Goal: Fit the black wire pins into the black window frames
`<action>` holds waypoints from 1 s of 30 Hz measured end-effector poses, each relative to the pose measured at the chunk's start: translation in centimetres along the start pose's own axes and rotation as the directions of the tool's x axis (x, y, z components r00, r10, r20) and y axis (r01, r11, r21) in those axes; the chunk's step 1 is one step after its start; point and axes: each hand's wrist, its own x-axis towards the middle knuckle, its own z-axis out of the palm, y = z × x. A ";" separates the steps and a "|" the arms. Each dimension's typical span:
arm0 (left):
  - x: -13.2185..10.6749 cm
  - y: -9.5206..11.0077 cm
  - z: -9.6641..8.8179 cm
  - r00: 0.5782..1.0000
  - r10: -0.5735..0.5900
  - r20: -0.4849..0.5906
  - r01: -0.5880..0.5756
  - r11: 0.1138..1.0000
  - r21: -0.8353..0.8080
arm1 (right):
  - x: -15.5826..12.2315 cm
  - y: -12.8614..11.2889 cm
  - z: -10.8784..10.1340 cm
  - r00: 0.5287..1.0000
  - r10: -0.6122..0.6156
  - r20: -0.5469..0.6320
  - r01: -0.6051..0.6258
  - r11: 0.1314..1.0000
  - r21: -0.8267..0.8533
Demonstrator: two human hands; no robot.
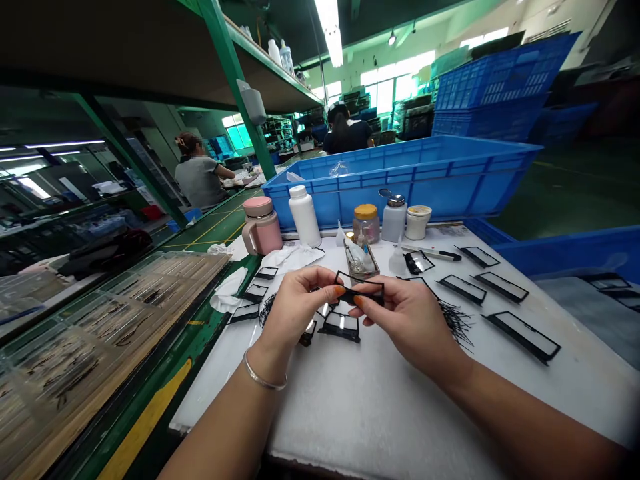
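Observation:
Between both hands, above the white tabletop, is a small black rectangular frame. My left hand pinches its left end between thumb and fingers. At the other end my right hand closes on it the same way, thumb along the lower edge. Below the hands lies another black frame with a clear pane. A bundle of thin black strips sticks out beside my right hand, and part of it is hidden. More black frames, such as a long one, lie to the right.
Behind the hands stand a pink mug, a white bottle, an orange-lidded jar and a pump bottle. A large blue crate is behind them. Compartment trays lie left. Two people sit farther back.

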 end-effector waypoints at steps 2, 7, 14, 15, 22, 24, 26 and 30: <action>0.0 0.1 0.0 1.000 0.000 -0.005 0.000 1.000 0.002 | 0.0 0.0 0.0 1.000 0.000 0.004 0.000 1.000 0.003; -0.1 0.3 -0.2 1.000 0.017 -0.014 -0.017 1.000 0.024 | -0.1 0.2 0.0 1.000 -0.021 0.010 0.021 1.000 -0.008; 0.0 0.2 -0.5 1.000 0.021 -0.022 -0.020 0.999 0.035 | -0.1 0.4 0.1 1.000 -0.018 0.021 0.018 1.000 0.012; 0.0 0.2 -0.5 1.000 0.018 -0.022 -0.017 0.999 0.035 | 0.0 0.4 0.1 1.000 -0.014 0.025 0.013 1.000 0.027; 0.1 -0.1 -0.5 1.000 -0.018 -0.010 0.018 1.000 -0.019 | 0.3 -0.1 0.1 0.999 0.042 0.031 -0.045 0.991 0.126; 0.2 -0.1 -0.5 1.000 -0.019 -0.014 0.019 0.999 -0.032 | 0.3 -0.1 0.1 0.998 0.057 0.039 -0.063 0.986 0.156; 0.2 -0.1 -0.5 1.000 -0.015 -0.020 0.014 0.999 -0.034 | 0.4 -0.1 0.1 0.997 0.065 0.041 -0.071 0.982 0.173; 0.2 -0.1 -0.3 1.000 -0.007 -0.025 0.006 1.000 -0.022 | 0.3 -0.1 0.0 0.996 0.083 0.036 -0.088 0.980 0.180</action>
